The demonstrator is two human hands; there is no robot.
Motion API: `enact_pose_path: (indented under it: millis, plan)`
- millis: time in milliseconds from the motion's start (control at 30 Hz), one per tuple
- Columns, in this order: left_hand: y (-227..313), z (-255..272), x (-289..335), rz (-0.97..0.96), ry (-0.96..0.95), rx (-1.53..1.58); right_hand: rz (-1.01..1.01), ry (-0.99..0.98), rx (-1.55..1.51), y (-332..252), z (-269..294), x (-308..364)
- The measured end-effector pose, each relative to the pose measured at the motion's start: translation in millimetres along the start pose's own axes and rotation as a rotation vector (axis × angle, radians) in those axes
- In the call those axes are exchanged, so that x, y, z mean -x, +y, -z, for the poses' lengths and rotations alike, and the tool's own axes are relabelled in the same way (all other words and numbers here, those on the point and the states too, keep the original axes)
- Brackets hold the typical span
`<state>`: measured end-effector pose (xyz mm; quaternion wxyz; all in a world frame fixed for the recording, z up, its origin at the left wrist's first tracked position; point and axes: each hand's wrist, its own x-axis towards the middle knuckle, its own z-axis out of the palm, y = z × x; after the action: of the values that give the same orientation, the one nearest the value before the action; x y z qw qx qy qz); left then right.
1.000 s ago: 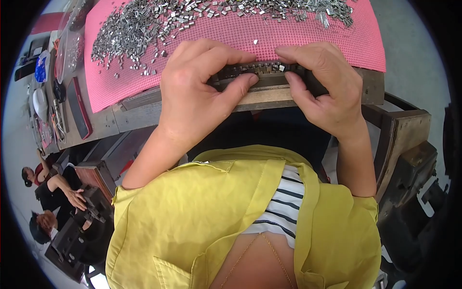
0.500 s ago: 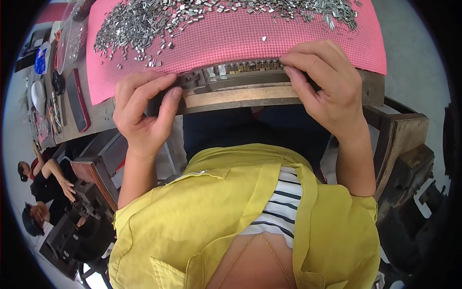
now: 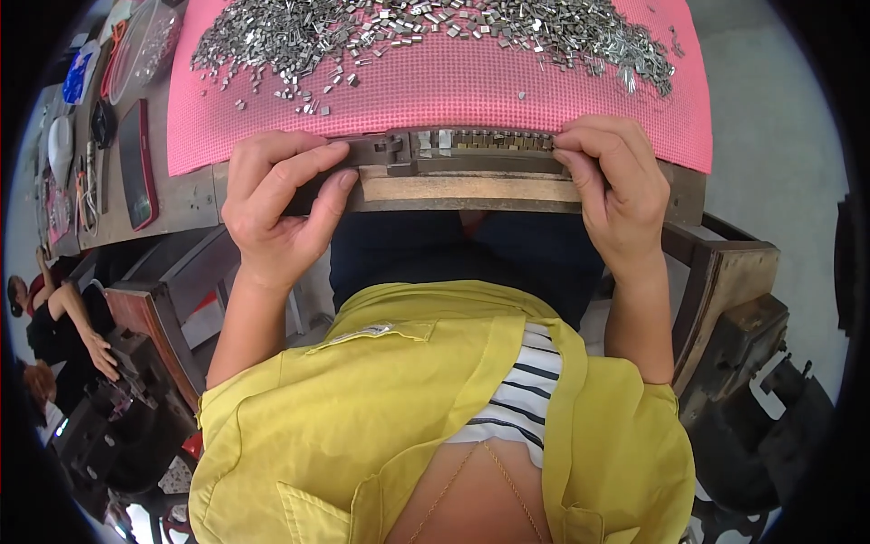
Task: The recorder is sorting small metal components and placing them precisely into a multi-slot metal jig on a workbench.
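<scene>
A long, dark metal jig (image 3: 489, 166) lies across the near edge of the worktable, along a strip of bare wood. A row of small brass-coloured and silvery metal pieces (image 3: 503, 141) sits in its channel, with two shiny flat bits (image 3: 435, 142) to the left of the row. My left hand (image 3: 276, 195) grips the jig's left end, thumb below and fingers above. At the other end, my right hand (image 3: 621, 186) pinches the jig between thumb and fingertips, beside the last pieces of the row. Both palms hide part of the ends.
A pink textured mat (image 3: 381, 100) covers the table, with a wide heap of small metal parts (image 3: 408, 23) at its far side. To the left lie a phone (image 3: 138, 163), a clear plastic bin (image 3: 145, 45) and tools. Another person (image 3: 72, 331) sits at far left, near dark machinery.
The whole view has shifted and turned slightly, so the jig and mat now appear more level and lower. Both hands keep their hold on the jig's ends.
</scene>
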<state>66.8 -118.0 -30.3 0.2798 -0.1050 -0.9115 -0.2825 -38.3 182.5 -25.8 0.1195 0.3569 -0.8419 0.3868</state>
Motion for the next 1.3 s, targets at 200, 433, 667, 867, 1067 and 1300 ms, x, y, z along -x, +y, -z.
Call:
enact_pose_path:
  millis: [200, 433, 667, 867, 1067, 1300]
  plan:
    - [-4, 1, 4, 0.046, 0.004, 0.005, -0.025, 0.043, 0.011, -1, -4, 1]
    - [-7, 1, 8, 0.067, 0.016, 0.042, -0.039, 0.032, -0.021, -2, -4, 3]
    - [-10, 0, 9, 0.07, 0.022, 0.075, 0.003, 0.078, 0.043, -2, -8, 4]
    - [-11, 4, 11, 0.091, 0.01, 0.099, -0.062, 0.065, -0.018, -2, -7, 3]
    - [-16, 16, 11, 0.099, 0.01, 0.094, -0.085, 0.011, -0.054, -4, 2, 1]
    - [-47, 56, 18, 0.184, -0.054, -0.03, -0.044, 0.002, -0.013, -5, 2, 1]
